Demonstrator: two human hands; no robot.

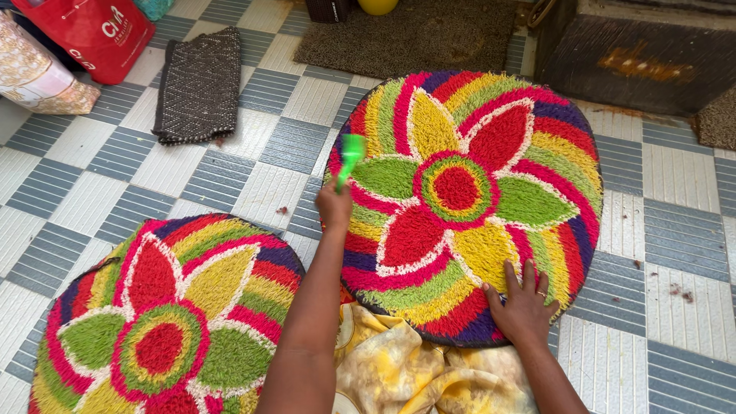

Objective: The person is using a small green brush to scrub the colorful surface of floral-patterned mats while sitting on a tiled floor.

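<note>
Where the left hand [334, 205] closes around the lower end of a green plastic brush [351, 157], the grip is a full fist, and the tool rises blurred above the near-left edge of the round shaggy rug [468, 199]. The right hand [524, 305] holds nothing; it lies flat with fingers spread, pressing the rug's near edge. The rug rests on the checked tile floor [92, 192] and overlaps a yellow patterned cloth [399, 372].

Judged from its deep yarn pile, the rug should be soft, floppy and fairly light; it is best taken by the rim. The brush looks light and rigid.

The brush head is smeared by motion, so its bristles cannot be made out. A second flower rug [165, 322] at left is cut off by the frame.
</note>
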